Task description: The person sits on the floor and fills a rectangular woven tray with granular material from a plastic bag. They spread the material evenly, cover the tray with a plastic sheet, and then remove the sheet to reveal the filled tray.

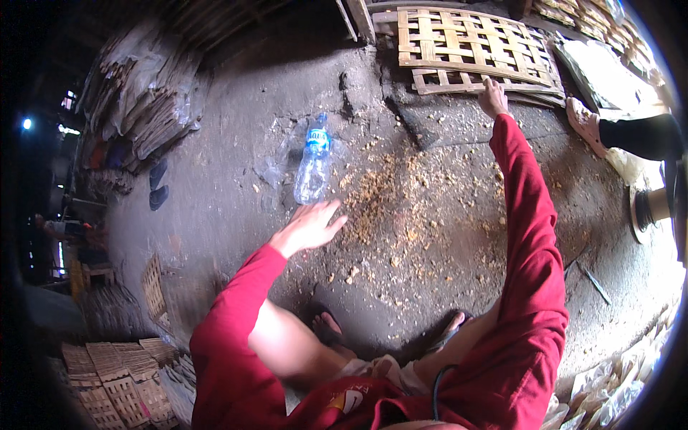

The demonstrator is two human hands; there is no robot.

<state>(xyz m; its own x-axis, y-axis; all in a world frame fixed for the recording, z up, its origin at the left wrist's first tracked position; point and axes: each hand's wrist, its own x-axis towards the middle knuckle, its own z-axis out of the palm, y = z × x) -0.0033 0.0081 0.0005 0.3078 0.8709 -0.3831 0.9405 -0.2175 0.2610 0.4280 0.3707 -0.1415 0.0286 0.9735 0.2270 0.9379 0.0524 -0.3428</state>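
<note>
My right hand (493, 98) reaches far forward, its fingers closed on the near edge of a woven bamboo panel (473, 44). This panel lies on top of at least one other slatted panel (448, 82), slightly offset, at the far right. My left hand (309, 226) is over the ground with fingers spread and nothing in it. Just beyond its fingertips lies a clear plastic bottle (312, 168) with a blue label and cap, next to a crumpled clear plastic bag (271, 172).
Yellowish crumbs (390, 197) litter the dirt floor. Stacked woven panels (118, 380) stand at the lower left, plastic-wrapped sheets (147, 100) at the far left. Another person's foot (586, 125) is at the right, near a spool-like object (648, 206). Dark sandals (158, 185) lie left.
</note>
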